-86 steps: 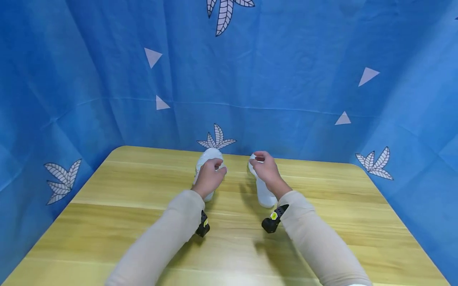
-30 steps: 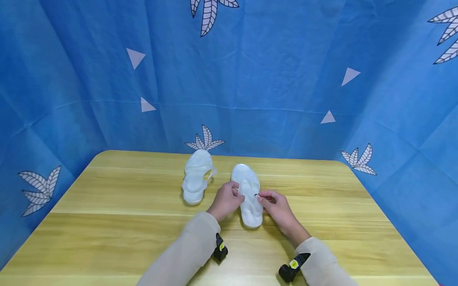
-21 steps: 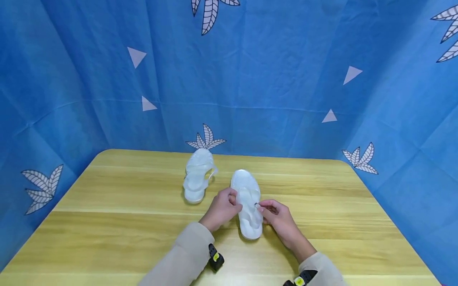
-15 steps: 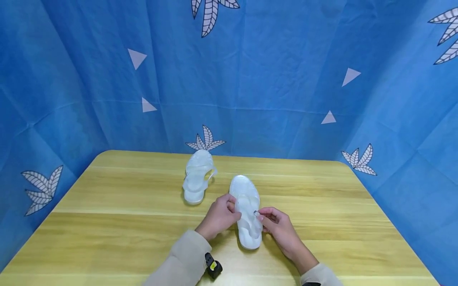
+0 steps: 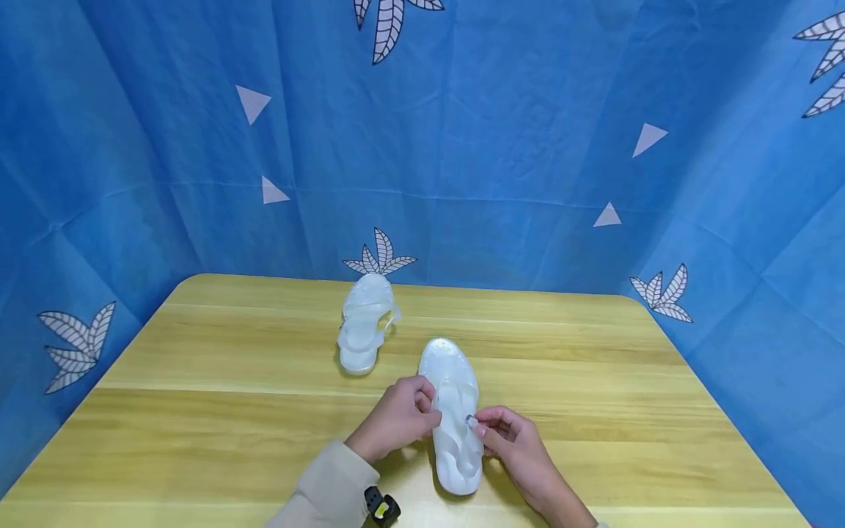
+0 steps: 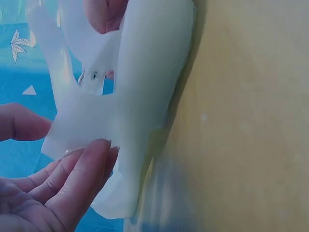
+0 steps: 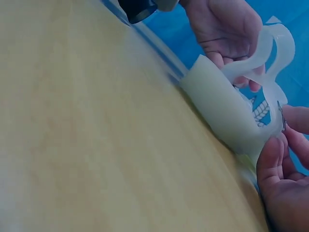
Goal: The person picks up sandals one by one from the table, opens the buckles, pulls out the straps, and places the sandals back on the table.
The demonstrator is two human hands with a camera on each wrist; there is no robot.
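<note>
head view: left hand (image 5: 394, 419) and right hand (image 5: 511, 444) pinch the near sandal's (image 5: 454, 411) straps from either side, low on the table (image 5: 198, 411); a second sandal (image 5: 364, 326) lies farther left.
left wrist: fingers (image 6: 77, 183) curl on its strap.
right wrist: fingertips (image 7: 270, 159) pinch the buckle side.

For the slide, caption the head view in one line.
Left hand and right hand pinch the near sandal at its straps; the far sandal lies untouched on the wooden table.
</note>
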